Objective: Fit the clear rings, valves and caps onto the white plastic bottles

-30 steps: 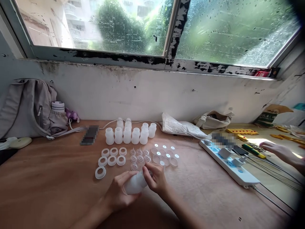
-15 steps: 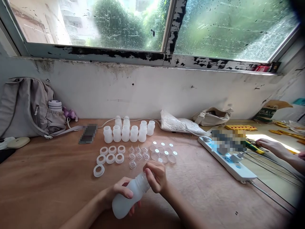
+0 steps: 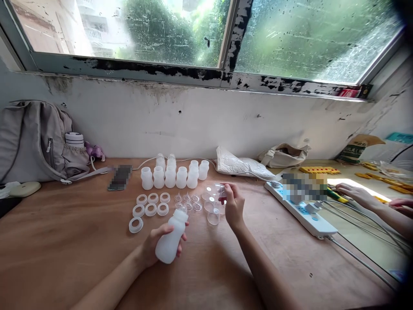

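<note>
My left hand is wrapped round a frosted white bottle, which leans with its neck up and to the right. At the group of clear round caps, my right hand pinches one clear cap between thumb and fingers. Left of these caps lie several small clear nipple-like pieces, partly behind the bottle's top. Several white rings lie farther left. Behind them stand several frosted bottles in rows.
A phone and a grey backpack are at the left. By the wall lies a white padded package. A power strip with cables crosses the right side. Another person's hands are at the far right.
My right hand has left the bottle's neck and moved right and forward to the clear caps, taking hold of one. The bottle in my left hand is now more upright.
</note>
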Tool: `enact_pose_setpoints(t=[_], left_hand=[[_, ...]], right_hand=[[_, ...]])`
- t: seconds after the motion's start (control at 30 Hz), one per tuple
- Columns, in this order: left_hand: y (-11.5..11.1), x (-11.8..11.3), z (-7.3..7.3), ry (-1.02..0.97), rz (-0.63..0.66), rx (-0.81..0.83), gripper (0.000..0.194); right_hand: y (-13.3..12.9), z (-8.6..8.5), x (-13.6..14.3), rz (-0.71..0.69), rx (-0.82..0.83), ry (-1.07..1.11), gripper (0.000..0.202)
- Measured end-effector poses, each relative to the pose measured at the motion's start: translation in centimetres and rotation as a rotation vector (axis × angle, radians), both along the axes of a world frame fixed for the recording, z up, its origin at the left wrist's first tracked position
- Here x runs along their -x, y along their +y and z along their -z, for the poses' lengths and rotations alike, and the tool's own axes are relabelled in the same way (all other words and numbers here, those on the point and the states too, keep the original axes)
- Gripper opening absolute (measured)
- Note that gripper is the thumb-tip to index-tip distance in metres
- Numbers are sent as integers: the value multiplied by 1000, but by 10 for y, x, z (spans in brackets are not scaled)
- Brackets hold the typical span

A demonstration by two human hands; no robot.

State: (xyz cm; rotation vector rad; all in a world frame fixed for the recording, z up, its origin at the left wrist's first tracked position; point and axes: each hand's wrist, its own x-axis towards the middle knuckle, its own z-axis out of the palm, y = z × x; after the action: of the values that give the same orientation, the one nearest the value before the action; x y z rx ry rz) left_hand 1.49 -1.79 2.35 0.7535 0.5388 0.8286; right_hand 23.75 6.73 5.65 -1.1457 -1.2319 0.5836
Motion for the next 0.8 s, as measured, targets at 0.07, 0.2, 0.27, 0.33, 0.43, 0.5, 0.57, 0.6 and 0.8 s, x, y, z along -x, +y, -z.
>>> enact_pose_setpoints(t=[0.07,0.2,0.27,0.33,0.43,0.5,0.57,0.6,0.8], left_hand=[[1,-1,-2,25,-82,-4,41],[-1,-1,-6,48,-167,-2,40],[-2,-2,-6,56,-194,2,39],[-4,-4,-6,54,-208,10,38],[-5,-6,-6,32,-209,23,36],[-5,-6,-6,16,-206,28,35],[-5,-6,-6,9,-208,27,35],[-5,-6,-7,9,-209,27,35],[-3,-4,-7,22,-228,33,37]], right_hand=[[5,-3,-7,18,20,28,32],[2,-4,-29,53,105,-101,43],[-5,-2,-40,45,181,-233,44],[-13,1,-48,26,257,-375,42],[-24,8,-56,14,301,-539,37],[-28,13,-59,15,297,-591,35],[-30,17,-61,10,306,-613,34],[-31,19,-62,6,315,-620,34],[-29,26,-62,-32,345,-697,30]])
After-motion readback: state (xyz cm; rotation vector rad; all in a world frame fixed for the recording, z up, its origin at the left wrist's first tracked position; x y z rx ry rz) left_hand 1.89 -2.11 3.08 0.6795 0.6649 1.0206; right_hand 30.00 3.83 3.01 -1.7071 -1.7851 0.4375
